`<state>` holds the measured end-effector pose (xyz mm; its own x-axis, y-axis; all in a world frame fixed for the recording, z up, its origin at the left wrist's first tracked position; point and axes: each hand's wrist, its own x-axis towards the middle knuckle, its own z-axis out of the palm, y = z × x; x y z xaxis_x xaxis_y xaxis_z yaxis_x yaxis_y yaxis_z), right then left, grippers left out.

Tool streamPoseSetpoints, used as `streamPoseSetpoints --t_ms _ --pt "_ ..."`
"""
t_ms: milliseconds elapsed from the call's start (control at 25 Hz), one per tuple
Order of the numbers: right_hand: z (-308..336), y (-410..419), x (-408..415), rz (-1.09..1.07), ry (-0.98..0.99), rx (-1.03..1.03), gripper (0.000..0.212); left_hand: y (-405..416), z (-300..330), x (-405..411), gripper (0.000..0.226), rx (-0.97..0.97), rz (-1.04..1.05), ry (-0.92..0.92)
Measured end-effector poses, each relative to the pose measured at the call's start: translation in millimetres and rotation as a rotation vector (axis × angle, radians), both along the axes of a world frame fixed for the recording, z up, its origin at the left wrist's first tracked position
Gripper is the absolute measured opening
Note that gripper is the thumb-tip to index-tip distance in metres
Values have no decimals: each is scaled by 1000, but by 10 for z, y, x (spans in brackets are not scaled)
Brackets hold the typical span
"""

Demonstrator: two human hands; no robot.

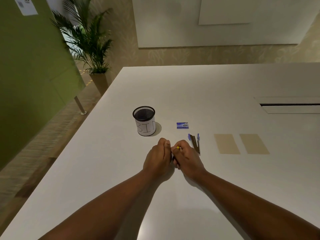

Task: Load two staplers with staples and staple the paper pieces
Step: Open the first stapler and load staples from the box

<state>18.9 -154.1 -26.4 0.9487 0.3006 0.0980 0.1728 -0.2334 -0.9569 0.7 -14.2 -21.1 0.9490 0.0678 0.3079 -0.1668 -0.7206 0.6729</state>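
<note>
Both my hands meet at the middle of the white table (207,94). My left hand (158,157) and my right hand (187,158) are closed together around a small stapler, of which only a yellow tip (177,147) and a dark sliver show. A blue stapler (195,142) lies swung open just right of my right hand. The small blue staple box (182,125) rests behind it. Two tan paper pieces (226,143) (254,143) lie side by side further right.
A black mesh cup (144,121) with a white label reading BIN stands behind my left hand. A cable slot (289,105) is cut into the table at the far right. A potted palm (90,45) and a green partition stand off the table's left side.
</note>
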Motion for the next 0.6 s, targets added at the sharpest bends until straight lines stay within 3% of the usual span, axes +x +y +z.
streamPoseSetpoints --t_ms 40,160,240,600 --pt "5 -5 -12 -11 4 16 36 11 -29 12 32 21 18 -22" --pt "7 -42 -17 -56 20 100 27 47 -65 102 29 -266 179 34" --pt "3 -51 -13 -66 16 95 24 69 -57 137 31 -354 183 38" --pt "-72 -89 -142 -248 -226 -286 24 129 -19 218 25 -810 192 121"
